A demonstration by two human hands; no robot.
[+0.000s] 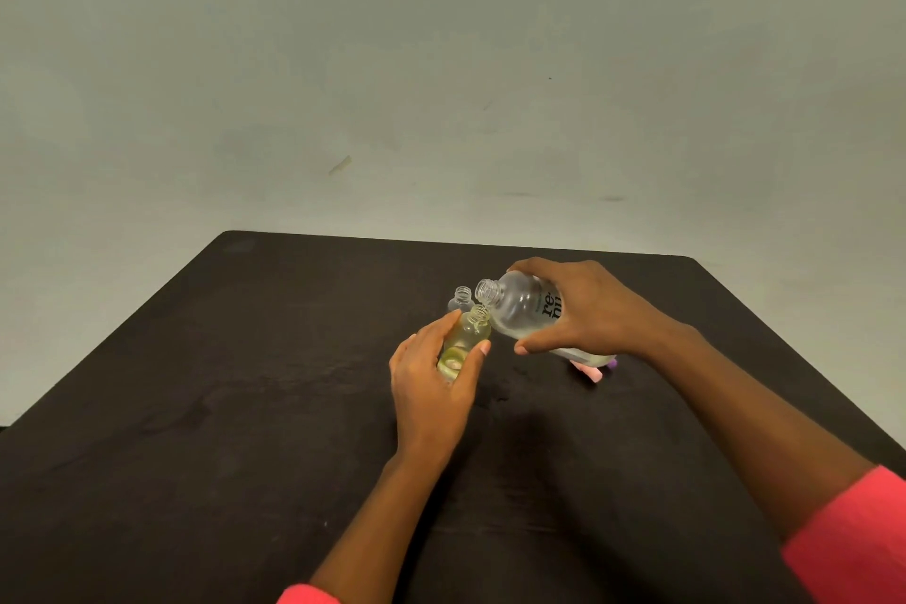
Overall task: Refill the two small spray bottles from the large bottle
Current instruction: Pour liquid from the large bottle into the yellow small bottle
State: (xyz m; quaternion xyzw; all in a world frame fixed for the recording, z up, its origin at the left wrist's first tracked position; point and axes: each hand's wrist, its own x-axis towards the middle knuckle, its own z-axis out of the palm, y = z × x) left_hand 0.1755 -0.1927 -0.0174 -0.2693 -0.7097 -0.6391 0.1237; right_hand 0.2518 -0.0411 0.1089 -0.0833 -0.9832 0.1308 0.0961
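My right hand (583,309) grips the large clear bottle (522,307), which has dark lettering. It is tipped to the left, and its open neck sits just above the mouth of a small bottle (465,341). That small bottle is uncapped, holds yellowish liquid, and leans slightly in my left hand (431,383). A second small bottle (461,299), clear and uncapped, stands upright on the table just behind them. Pale liquid lies along the lower side of the large bottle.
The dark table (245,407) spreads to all sides, its far edge close behind the bottles. Pink and purple pieces (595,370) lie on the table under my right wrist, partly hidden. A plain grey wall rises beyond.
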